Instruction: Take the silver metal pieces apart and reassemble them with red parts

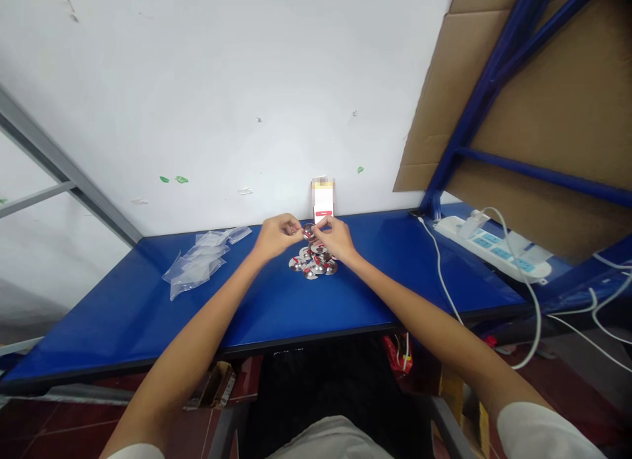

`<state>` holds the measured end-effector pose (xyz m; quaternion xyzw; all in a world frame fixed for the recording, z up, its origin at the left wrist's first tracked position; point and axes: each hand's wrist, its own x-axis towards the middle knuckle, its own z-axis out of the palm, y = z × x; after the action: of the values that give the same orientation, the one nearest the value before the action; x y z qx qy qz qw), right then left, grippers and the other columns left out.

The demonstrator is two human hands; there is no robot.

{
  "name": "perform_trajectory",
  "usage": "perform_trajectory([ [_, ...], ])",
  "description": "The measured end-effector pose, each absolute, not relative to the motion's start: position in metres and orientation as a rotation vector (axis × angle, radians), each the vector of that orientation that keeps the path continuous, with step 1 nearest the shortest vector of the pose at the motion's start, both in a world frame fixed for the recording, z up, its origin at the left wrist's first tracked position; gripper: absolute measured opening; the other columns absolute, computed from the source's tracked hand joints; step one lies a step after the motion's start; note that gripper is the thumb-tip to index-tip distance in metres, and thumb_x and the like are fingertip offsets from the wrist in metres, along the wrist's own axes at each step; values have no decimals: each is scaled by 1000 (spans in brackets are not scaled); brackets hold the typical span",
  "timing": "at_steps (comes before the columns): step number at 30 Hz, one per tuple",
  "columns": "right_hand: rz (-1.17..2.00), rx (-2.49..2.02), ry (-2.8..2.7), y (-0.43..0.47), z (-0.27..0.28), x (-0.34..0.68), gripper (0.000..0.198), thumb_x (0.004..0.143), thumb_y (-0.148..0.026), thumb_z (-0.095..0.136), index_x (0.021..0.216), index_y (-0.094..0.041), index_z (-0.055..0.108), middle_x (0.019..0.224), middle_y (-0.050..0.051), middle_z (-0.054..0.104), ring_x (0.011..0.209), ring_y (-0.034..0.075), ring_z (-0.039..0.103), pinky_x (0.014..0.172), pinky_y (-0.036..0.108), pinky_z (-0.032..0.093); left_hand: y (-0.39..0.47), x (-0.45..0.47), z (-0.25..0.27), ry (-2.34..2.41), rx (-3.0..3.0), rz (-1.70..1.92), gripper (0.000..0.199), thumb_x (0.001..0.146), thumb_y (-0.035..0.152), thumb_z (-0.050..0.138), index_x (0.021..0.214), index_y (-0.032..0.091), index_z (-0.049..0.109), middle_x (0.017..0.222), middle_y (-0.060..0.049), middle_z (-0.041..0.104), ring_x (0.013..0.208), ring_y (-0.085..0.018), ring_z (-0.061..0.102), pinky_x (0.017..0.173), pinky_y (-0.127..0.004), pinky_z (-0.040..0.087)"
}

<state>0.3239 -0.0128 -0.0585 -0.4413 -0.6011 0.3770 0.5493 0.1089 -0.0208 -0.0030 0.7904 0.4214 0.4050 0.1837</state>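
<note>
1. Between the left hand and the right hand, I locate one shiny disc with a red mark, raised in front of the worn camera.
2. Disc axis: the piece is round, so I assign it no long axis. Its bright face appears turned toward the camera.
3. Right fingers: thumb and forefinger pinch the disc at its right edge.
4. Left fingers: the tips are drawn close together at the left edge of the disc. I cannot tell whether they grip the rim or only touch it.
5. Key relation: the disc sits in line between the two sets of fingertips, and a pile of similar discs lies below it in view, on the side toward the wearer.
6. Nearer hand: I judge the right to be closer to the pile; its lower fingers hang just beside the upper right edge. The left stands a little farther off.
7. Surroundings: the pile rests on the blue tabletop. I note clear plastic bags well to the left, a phone upright beyond the hands near the wall, and a power strip far to the right.
</note>
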Motion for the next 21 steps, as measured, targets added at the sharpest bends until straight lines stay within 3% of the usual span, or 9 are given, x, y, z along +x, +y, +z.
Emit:
perform_trajectory([
  [4, 847, -1079, -1456, -10, -58, 332, 18, 87, -39, 80, 87, -23, 70, 95, 5, 83, 66, 23, 81, 55, 29, 60, -13, 52, 32, 1165, 2005, 811, 25, 84, 45, 77, 88, 20, 76, 66, -2, 66, 58, -15, 56, 55, -27, 46],
  [9, 835, -1150, -1551, -4, -54, 328, 15, 89, -34, 80, 86, -21, 75, 89, 3, 82, 63, 19, 78, 56, 25, 57, 4, 2, 32, 1231, 2013, 394, 27, 75, 49, 80, 78, 22, 80, 63, -5, 66, 56, -16, 55, 51, -27, 46],
  [16, 855, -1306, -1627, 40, -37, 289, 5, 95, -20, 76, 93, -15, 75, 87, 6, 82, 62, 14, 74, 55, 21, 55, 17, -12, 14, 1322, 1940, 41, 35, 67, 52, 85, 79, 20, 76, 75, -5, 68, 70, -19, 62, 61, -28, 52],
  [21, 520, -1452, -1928, 66, -38, 270, 4, 92, -18, 79, 96, -17, 79, 97, 7, 83, 87, 20, 79, 76, 24, 57, 12, -12, 23, 1490, 1989, 57, 42, 67, 58, 84, 83, 20, 77, 77, -6, 71, 68, -21, 64, 60, -29, 48],
])
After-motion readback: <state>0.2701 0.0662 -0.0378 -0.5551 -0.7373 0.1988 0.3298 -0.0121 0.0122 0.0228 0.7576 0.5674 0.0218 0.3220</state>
